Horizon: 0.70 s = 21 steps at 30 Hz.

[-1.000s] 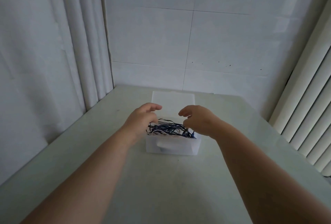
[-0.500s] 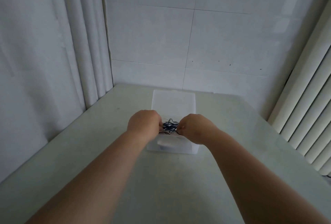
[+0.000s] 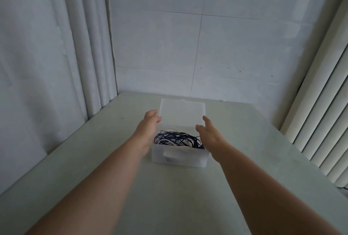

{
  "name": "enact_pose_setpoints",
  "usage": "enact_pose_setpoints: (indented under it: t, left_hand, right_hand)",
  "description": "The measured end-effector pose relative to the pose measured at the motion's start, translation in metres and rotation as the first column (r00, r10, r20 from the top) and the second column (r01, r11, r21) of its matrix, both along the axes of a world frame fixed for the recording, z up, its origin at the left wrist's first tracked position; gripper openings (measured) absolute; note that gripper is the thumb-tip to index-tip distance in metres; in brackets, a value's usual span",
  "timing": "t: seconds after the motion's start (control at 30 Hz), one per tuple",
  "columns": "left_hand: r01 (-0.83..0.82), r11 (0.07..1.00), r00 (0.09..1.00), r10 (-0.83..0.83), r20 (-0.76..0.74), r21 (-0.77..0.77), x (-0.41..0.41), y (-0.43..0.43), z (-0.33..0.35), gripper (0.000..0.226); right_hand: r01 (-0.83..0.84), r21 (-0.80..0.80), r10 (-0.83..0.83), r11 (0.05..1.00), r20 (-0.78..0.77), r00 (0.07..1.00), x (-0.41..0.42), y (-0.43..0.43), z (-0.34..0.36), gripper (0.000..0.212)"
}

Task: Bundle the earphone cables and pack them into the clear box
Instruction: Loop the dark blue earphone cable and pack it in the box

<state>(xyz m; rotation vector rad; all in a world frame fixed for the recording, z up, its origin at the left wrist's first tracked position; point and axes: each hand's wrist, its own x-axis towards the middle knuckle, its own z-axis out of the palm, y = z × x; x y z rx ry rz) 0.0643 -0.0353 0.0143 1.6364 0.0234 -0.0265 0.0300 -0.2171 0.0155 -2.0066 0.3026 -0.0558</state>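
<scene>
A clear plastic box (image 3: 195, 158) stands on the pale table, its hinged lid (image 3: 181, 111) raised upright at the back. Inside lies a tangle of dark blue and white earphone cables (image 3: 178, 138). My left hand (image 3: 148, 125) reaches along the box's left side, with its fingertips at the lid's left edge. On the right side my right hand (image 3: 209, 133) has straight fingers by the lid's right edge. Neither hand holds a cable. Whether the fingers touch the lid I cannot tell.
The table (image 3: 169, 197) runs into a corner of white tiled wall. White curtains (image 3: 75, 46) hang along its left edge and vertical blinds (image 3: 323, 112) along the right.
Both hands had pressed together on the cables in the box. They have let go, spread apart and moved back and up to the lid's two sides. The cables have sprung loose in the box.
</scene>
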Motion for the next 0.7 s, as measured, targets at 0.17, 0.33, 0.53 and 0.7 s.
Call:
enact_pose_setpoints:
  t: [0.17,0.33,0.53,0.7]
  left_hand:
    - [0.038,0.964,0.998,-0.051,-0.043,-0.264,0.000,-0.003,-0.022,0.052]
    - [0.004,0.957,0.981,-0.061,-0.186,-0.290,-0.009,0.005,-0.032,0.065]
    - [-0.022,0.964,0.980,-0.032,-0.196,-0.265,-0.039,0.009,-0.034,0.074]
    - [-0.054,0.964,0.978,-0.002,-0.209,-0.262,-0.066,0.012,-0.037,0.081]
  right_hand:
    - [0.029,0.078,-0.033,0.997,0.059,0.998,-0.002,0.004,-0.010,0.047]
    - [0.034,0.198,-0.064,0.980,0.145,0.987,-0.022,0.009,-0.018,0.060]
    - [0.030,0.231,-0.058,0.972,0.113,0.992,-0.046,0.010,-0.028,0.061]
    - [0.040,0.280,-0.085,0.959,0.153,0.985,-0.068,0.011,-0.033,0.053]
